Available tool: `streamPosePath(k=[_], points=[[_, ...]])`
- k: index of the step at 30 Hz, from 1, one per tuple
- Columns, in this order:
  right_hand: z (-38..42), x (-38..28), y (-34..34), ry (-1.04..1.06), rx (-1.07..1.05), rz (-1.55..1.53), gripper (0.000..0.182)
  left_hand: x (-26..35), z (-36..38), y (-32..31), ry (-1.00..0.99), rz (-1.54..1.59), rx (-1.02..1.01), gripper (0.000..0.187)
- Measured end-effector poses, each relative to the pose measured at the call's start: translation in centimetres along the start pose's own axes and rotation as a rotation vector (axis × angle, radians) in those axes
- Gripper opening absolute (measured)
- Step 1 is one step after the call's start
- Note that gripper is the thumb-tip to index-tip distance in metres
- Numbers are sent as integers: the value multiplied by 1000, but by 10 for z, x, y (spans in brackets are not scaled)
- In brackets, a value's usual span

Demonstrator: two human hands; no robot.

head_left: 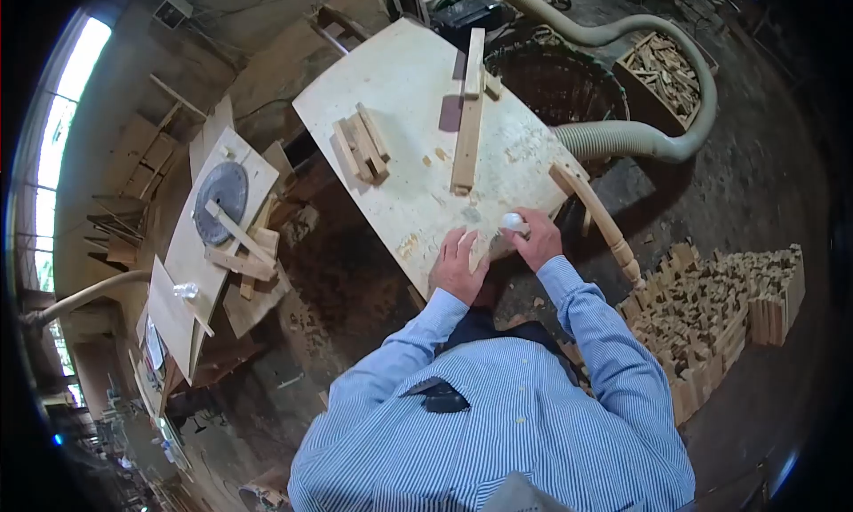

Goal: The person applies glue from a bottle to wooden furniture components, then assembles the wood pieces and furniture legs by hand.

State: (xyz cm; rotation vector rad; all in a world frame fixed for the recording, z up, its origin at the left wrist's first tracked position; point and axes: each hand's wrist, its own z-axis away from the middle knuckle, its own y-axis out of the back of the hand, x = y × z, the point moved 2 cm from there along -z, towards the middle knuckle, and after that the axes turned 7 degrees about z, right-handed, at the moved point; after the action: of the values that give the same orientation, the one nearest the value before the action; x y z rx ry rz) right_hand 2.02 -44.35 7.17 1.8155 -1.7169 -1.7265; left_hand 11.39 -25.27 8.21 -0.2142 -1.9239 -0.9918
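At far left a second board carries a round grey disc, loose slats and a small clear bottle; to its right the pale plywood surface tilts across the middle of the view, with a short stack of blocks on its left part and a long batten lying lengthwise further right, a shorter piece crossing its far end; at the near edge of the surface the left hand lies flat, fingers spread and holding nothing, pressed on a small light piece that shows between the two hands; just beside it the right hand is closed round a small white object, too small to identify; right of that a turned wooden leg slants off the corner of the surface; a grey hose loops behind, past a dark basket and a crate of offcuts; stacked small blocks fill the floor at far right.
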Motion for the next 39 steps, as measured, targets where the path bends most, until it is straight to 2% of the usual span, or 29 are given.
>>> streamPosePath(k=[2, 4, 6, 7, 9, 14, 16, 18, 19, 20, 22, 23, 25, 28, 31, 32, 35, 36, 38, 39], points=[[-23, 16, -27, 63, -80, 63, 43, -20, -12, -5, -61, -191, 47, 60], [-41, 9, -29, -20, -206, 98, 40, -31, -14, -12, -81, -224, 37, 67], [-53, 7, -33, -25, -236, 93, 40, -30, -15, -13, 55, -358, -46, 80], [-59, 7, -35, -27, -227, 92, 40, -29, -18, -14, 45, -361, -47, 80], [-64, 8, -38, -5, -232, 118, 41, -27, -19, -18, 96, -465, -155, 95], [-69, 17, -30, 9, -254, 106, 43, -21, -26, -26, 181, -550, -235, 108], [-53, 23, -2, -41, -263, 86, 44, -19, -19, -30, 204, -581, -309, 112], [-51, 23, 53, 48, -250, -185, 50, -20, -22, -33, 213, -580, -267, 119], [-54, 21, 96, -12, -291, -316, 50, -20, -22, -33, 252, -622, -345, 129], [-55, 26, 137, -67, -330, -454, 50, -19, -23, -37, 255, -638, -376, 129], [-57, 69, 195, -70, -138, -551, 37, -17, -24, -42, 294, -808, -468, 138], [-58, 98, 220, -135, -31, -477, 32, -17, -24, -46, 317, -860, -515, 144], [-50, 177, 228, -478, 203, -563, 20, -15, -25, -51, 366, -892, -543, 143], [-24, 318, 188, -793, 191, -518, 30, -11, -32, -54, 393, -932, -562, 143], [18, 406, 105, -857, -57, -466, 36, -9, -34, -55, 403, -971, -572, 144], [24, 410, 86, -806, -135, -331, 40, -9, -32, -53, 421, -977, -605, 144], [32, 413, 20, -800, -326, -366, 40, -14, -32, -55, 430, -969, -565, 148], [36, 415, -7, -743, -314, -357, 41, -14, -32, -54, 440, -973, -578, 148], [23, 412, -29, -767, -347, -405, 41, -13, -34, -55, 396, -985, -585, 150], [18, 413, -42, -769, -385, -394, 42, -10, -35, -56, 433, -992, -608, 150]])
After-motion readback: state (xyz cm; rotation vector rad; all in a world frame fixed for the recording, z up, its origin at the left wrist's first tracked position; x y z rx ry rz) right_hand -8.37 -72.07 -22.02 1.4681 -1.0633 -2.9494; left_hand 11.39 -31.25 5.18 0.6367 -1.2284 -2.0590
